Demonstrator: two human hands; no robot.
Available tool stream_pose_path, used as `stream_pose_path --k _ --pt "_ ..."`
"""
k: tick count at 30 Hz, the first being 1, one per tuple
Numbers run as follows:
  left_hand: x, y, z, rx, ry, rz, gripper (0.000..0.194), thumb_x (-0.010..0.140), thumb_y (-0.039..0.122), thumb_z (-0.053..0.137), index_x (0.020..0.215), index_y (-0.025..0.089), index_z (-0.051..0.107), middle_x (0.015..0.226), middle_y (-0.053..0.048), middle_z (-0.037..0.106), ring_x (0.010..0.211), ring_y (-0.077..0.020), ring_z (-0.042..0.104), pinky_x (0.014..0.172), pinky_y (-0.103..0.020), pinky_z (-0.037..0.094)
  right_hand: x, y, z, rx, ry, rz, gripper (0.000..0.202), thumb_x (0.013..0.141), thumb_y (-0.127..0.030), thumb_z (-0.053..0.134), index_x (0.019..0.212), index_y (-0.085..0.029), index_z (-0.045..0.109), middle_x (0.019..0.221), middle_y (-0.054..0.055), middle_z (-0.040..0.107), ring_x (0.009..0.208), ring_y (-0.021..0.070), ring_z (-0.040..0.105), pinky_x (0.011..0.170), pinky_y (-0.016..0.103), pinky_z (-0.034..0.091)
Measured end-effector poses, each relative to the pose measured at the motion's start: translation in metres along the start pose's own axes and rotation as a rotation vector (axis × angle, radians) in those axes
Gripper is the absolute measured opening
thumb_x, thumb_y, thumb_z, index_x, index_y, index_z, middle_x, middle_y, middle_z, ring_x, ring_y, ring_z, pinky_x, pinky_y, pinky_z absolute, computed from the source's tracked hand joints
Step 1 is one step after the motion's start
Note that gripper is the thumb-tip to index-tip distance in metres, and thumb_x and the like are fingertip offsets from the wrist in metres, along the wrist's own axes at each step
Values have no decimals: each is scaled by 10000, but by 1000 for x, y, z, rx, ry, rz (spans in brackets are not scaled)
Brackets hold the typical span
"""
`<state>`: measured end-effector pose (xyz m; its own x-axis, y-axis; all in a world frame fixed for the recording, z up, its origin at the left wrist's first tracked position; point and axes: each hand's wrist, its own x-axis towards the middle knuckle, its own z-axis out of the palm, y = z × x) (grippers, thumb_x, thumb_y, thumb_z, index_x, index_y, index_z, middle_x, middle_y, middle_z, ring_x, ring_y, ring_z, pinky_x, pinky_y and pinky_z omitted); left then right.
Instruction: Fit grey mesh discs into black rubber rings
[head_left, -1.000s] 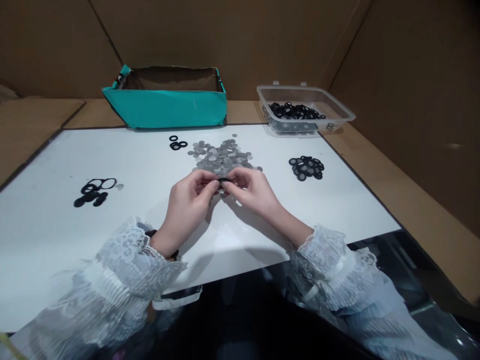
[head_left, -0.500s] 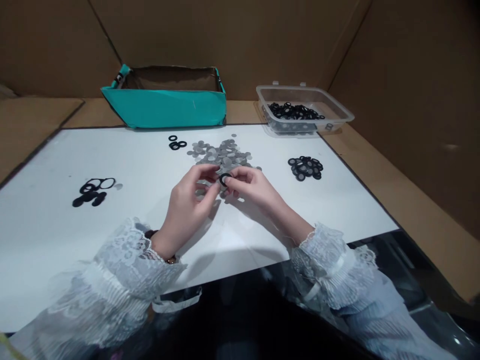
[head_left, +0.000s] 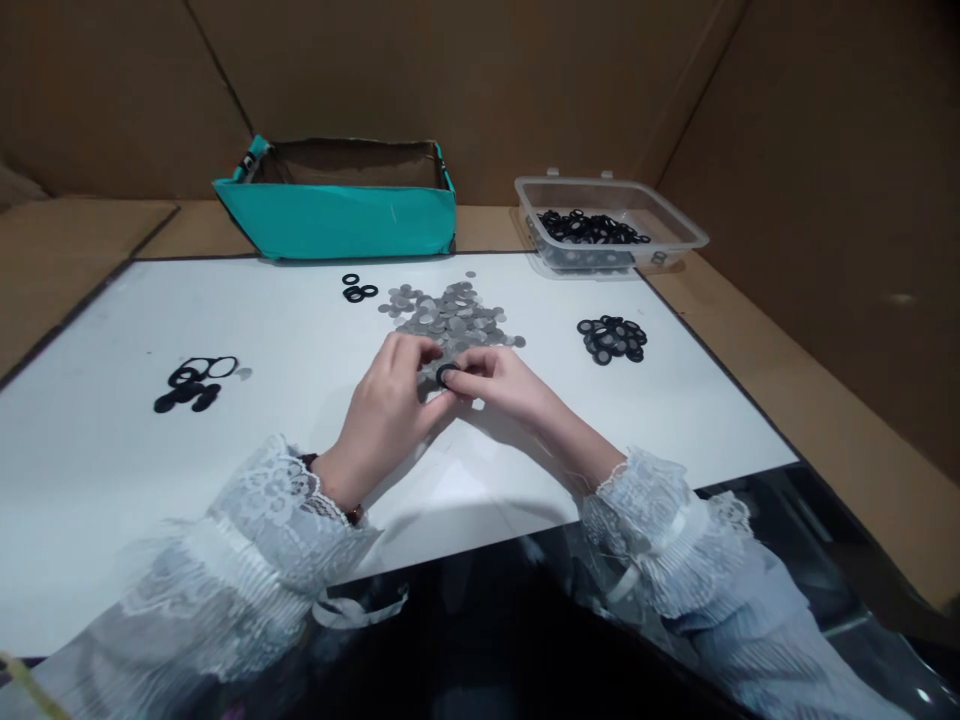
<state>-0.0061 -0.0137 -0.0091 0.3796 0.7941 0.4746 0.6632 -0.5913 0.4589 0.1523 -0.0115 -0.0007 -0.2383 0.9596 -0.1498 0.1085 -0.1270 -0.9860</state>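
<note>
Small, flat black ring [head_left: 439,376], centre frame at the near edge of the thin grey disc pile [head_left: 459,318]: my right hand [head_left: 508,385] pinches it, best lightly by the rim; my left hand [head_left: 386,400] curves beside it, contact unclear.

An open teal box [head_left: 337,222] with a brown inside and slanting left end stands at the back edge of a flat white board [head_left: 112,480] with a dark border. Behind the box rises a brown cardboard wall [head_left: 487,90]; well to its right stands a second brown cardboard wall [head_left: 840,200], angled forward. Left of the box lies a flat brown cardboard panel [head_left: 75,235]. Far in front and left of the box is a thin, blurred yellowish strip [head_left: 34,690].
</note>
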Motion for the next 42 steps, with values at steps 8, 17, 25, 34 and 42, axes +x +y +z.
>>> stream_pose_path --k 8,17,25,34,42 --pt "3 1 -2 -19 -65 36 265 814 200 576 1070 180 513 1042 -87 551 948 -223 567 766 -345 511 0 1 -2 34 -12 27 208 752 -187 613 567 -160 522 533 -31 505 525 86 454 522 235 339" --pt "4 0 -2 15 -129 55 266 816 221 572 1069 171 507 1044 -97 553 934 -225 568 762 -353 508 1 2 -4 17 -26 31 186 738 -162 609 573 -156 525 525 -39 499 518 83 452 531 231 335" --pt "7 0 -3 -20 -181 91 255 829 199 541 1082 187 513 1055 -89 561 952 -220 587 761 -343 511 3 6 -7 62 -42 19 154 722 -157 602 578 -151 544 528 -31 518 522 85 477 526 222 353" --pt "18 -3 -6 -40 -257 187 328 830 98 421 1123 184 540 1136 -106 569 1059 -217 580 882 -361 504 10 15 -18 23 -47 -36 116 680 -220 639 628 -148 564 552 -19 546 523 95 492 530 229 385" --pt "45 -83 -11 393 87 -359 372 868 179 362 1138 105 607 1113 -195 594 1081 -339 536 958 -458 414 -7 27 -93 -295 661 -387 205 699 -359 612 803 -196 544 708 27 609 643 172 562 659 322 459"
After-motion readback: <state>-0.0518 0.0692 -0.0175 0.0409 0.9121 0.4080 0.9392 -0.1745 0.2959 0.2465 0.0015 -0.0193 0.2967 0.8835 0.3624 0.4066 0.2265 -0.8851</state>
